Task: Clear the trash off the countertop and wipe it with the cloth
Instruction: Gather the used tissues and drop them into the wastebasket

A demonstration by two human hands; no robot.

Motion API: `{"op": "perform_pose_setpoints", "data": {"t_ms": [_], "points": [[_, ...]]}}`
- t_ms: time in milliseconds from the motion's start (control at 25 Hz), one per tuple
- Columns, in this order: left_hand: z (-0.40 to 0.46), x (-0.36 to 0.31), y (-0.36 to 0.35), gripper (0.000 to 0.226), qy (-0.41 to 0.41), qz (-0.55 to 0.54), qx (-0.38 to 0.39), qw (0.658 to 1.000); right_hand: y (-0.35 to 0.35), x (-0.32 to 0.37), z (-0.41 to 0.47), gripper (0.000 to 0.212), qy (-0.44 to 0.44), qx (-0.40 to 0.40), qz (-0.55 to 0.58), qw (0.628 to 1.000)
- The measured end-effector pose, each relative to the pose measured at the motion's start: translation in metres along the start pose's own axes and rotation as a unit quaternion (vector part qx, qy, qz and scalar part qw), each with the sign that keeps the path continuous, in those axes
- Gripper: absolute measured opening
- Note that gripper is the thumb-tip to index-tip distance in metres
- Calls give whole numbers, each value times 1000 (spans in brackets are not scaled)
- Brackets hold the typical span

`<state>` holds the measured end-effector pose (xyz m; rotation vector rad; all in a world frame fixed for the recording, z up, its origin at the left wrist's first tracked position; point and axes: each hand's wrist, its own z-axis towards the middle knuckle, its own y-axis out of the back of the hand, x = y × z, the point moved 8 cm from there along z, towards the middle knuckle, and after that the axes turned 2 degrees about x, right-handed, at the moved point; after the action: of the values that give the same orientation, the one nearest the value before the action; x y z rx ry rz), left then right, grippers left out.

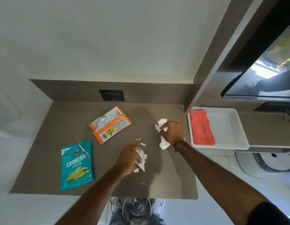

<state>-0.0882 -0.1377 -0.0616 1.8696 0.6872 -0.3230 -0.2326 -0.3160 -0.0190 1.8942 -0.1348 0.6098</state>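
On the brown countertop (48,159), my left hand (128,159) is closed around a crumpled white tissue (141,161) near the middle. Further right, my right hand (172,132) grips another crumpled white tissue (161,124), part of which hangs below the hand. An opened orange snack wrapper (110,125) lies flat toward the back. A torn teal chips packet (76,164) lies at the front left. Two small scraps, one orange (137,139) and one white (143,144), lie between the wrapper and my left hand. A folded red cloth (201,129) rests in a white tray (230,127) to the right.
A dark wall socket (111,95) sits in the backsplash. Small white crumbs (143,183) lie near the front edge. A see-through bin (137,208) stands on the floor below the counter's front edge. A dark screen (261,75) hangs at the upper right.
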Motion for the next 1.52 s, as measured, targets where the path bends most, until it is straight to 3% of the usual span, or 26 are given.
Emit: {"op": "perform_pose_setpoints", "data": {"t_ms": [200,320,480,600,680,800,880,1000,1160,1280,1400,1520], "points": [[0,8,-19,14,20,25,-4,999,-30,-4,25,31,65,60,-108,990],[-14,13,-9,12,63,-60,-44,995,-33,-28,10,26,61,83,-105,989],[-43,7,8,28,88,-247,-121,957,-23,-52,-46,13,-23,43,144,988],[-72,-4,6,50,62,-396,-105,910,-33,-39,-111,15,-54,20,316,947],[-92,-9,1,58,51,-432,-81,897,-50,-24,-152,14,-73,42,389,917],[-127,-4,-17,66,38,-430,-27,902,-89,-3,-212,13,-91,122,442,884],[-148,6,-38,66,18,-416,19,909,-110,2,-242,19,-86,156,410,895],[-174,25,-72,51,-23,-292,38,955,-141,-4,-278,25,-72,168,329,926],[-191,51,-127,28,3,-95,-12,995,-204,-24,-303,27,-78,186,243,949],[-185,74,-184,21,50,-102,-41,993,-265,-55,-297,34,-116,202,235,944],[-155,115,-259,29,102,-137,-66,983,-345,-100,-278,39,-154,219,229,936],[-117,167,-354,41,147,-137,-27,979,-433,-155,-255,40,-179,233,218,931]]}}
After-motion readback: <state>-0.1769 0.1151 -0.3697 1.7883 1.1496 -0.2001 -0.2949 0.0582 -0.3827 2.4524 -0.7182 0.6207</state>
